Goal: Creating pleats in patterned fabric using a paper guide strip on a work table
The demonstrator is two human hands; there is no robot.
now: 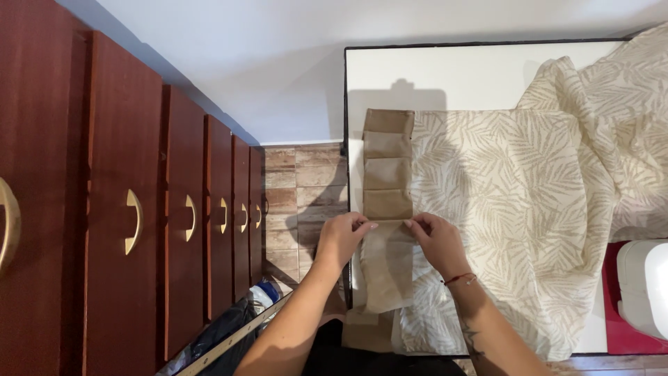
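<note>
A leaf-patterned cream curtain lies spread over a white table. Along its left edge runs a tan heading band folded into stacked pleats. My left hand pinches the band's left side at the nearest fold. On the right side of the same fold my right hand pinches it too, a red thread bracelet on its wrist. Below both hands the loose tan band hangs toward me over the table edge.
A row of dark red wooden cabinet doors with brass handles stands on the left. Tiled floor shows between the cabinets and the table. A white appliance on a red surface sits at the right edge. Dark bags lie below left.
</note>
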